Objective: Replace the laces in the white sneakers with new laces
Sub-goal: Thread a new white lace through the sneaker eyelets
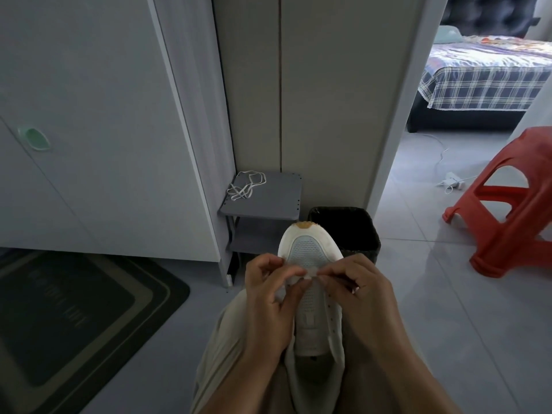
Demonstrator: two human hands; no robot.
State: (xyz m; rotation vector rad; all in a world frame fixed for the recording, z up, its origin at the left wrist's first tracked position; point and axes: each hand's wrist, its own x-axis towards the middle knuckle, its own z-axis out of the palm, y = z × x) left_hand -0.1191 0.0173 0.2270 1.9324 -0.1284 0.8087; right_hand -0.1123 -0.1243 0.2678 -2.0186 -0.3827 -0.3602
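Left hand (268,294): my fingers curl in over the left side of the white sneaker (310,249), thumb and fingertips pinching the white lace (309,274).
Right hand (361,291): my thumb and curled fingertips pinch the same lace over the sneaker's right side, just beside my left fingertips.
Forearms: both bare, reaching in from the sneaker's heel end, one along each side.
Wrists: about straight, backs of my hands facing up.
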